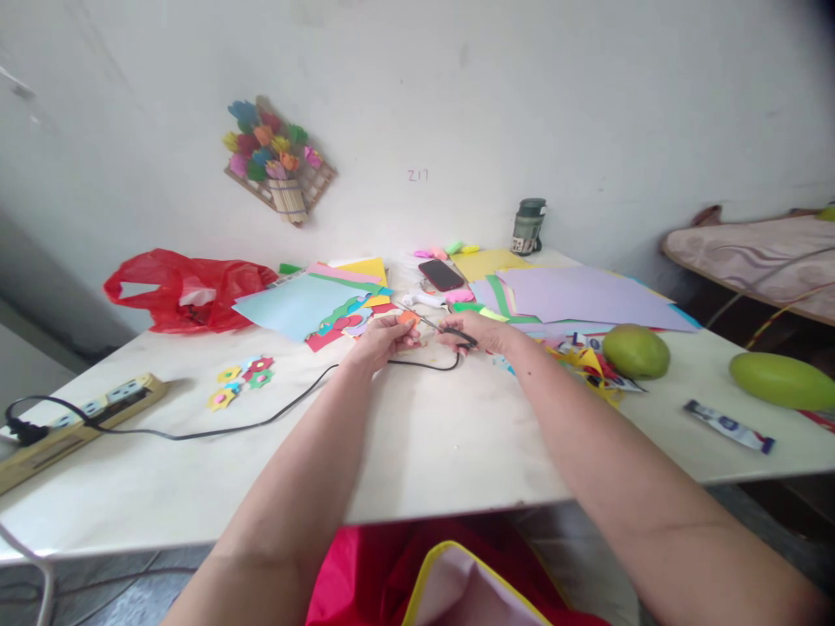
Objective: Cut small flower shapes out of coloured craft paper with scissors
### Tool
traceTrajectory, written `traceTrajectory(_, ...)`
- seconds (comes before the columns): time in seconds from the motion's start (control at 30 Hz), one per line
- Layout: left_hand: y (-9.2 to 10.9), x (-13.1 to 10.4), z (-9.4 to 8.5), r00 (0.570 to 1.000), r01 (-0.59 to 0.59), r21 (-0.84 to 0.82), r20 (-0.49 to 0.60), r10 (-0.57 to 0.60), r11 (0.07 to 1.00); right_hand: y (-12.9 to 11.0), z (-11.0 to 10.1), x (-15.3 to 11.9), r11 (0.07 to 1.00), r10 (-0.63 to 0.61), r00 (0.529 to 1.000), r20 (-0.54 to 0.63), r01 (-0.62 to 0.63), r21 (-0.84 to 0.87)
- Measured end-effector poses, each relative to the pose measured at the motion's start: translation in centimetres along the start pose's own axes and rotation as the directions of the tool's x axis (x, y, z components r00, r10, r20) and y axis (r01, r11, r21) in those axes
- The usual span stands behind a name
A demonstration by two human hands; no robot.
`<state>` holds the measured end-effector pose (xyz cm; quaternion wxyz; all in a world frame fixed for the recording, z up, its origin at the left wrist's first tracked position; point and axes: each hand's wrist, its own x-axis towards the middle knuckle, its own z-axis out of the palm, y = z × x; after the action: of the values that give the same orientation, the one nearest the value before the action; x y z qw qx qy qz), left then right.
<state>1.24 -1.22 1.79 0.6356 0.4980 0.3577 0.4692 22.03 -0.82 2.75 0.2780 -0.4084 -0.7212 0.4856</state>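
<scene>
At the middle of the table my left hand [384, 339] pinches a small piece of orange paper [408, 318]. My right hand [475, 332] is closed round the black handles of a pair of scissors [450, 330]. The blades point left and reach to the orange paper. Cut scraps of coloured paper [339, 323] lie just beyond my left hand. A white glue gun [423, 300] rests behind the scissors, partly hidden. Several finished paper flowers [243, 379] in yellow, red, green and blue lie to the left.
A black cord [254, 426] runs from the power strip [84, 426] across the table under my hands. Coloured sheets [580, 294], a phone [441, 276] and a bottle [528, 228] lie toward the wall. Green fruit [636, 351] and a tube [729, 426] sit right; a red bag [176, 291] sits left.
</scene>
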Motion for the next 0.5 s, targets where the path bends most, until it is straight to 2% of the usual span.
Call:
traceTrajectory(0.23, -0.1, 0.1, -0.2, 1.0, 0.009, 0.023, 0.009, -0.009, 1.0, 0.1, -0.2, 0.1, 0.997, 0.032, 0.999, 0.034, -0.03, -0.077)
traceTrajectory(0.5, 0.0, 0.0, -0.1, 0.998, 0.039, 0.018, -0.053, -0.038, 0.999, -0.7, 0.0, -0.4, 0.989, 0.022, 0.999, 0.033, -0.017, -0.147)
